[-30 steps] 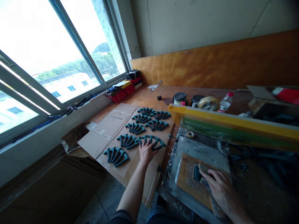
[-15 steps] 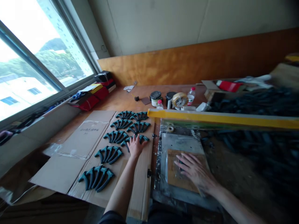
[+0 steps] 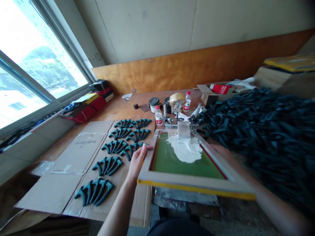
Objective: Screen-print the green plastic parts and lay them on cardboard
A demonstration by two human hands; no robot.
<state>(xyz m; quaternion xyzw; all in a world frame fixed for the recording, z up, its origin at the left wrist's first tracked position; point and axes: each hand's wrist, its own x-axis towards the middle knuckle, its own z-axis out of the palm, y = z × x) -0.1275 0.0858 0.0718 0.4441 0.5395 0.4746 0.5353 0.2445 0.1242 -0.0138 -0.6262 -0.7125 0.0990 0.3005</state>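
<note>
A screen printing frame (image 3: 182,178) with green mesh and a yellow front edge slopes over the work board (image 3: 182,196), hiding most of it. White ink (image 3: 188,154) is pooled on the mesh, below a pale squeegee block (image 3: 184,129). My left hand (image 3: 139,160) grips the left side of the frame, next to the cardboard. At the right side, my right hand (image 3: 220,152) holds the frame, its fingers mostly hidden. Several dark teal curved handles (image 3: 94,191) lie in fan-shaped groups on the cardboard (image 3: 76,152).
A large pile of dark handles (image 3: 256,131) covers the right of the bench. Behind the frame stand plastic bottles (image 3: 158,116), ink tubs (image 3: 154,104) and a tape roll (image 3: 177,100). Red boxes (image 3: 90,106) lie by the window; an open carton (image 3: 211,93) is at the back.
The screen frame has swung down from its raised position over the board. My left hand has left the handles and my right hand the board; both now hold the frame's sides.
</note>
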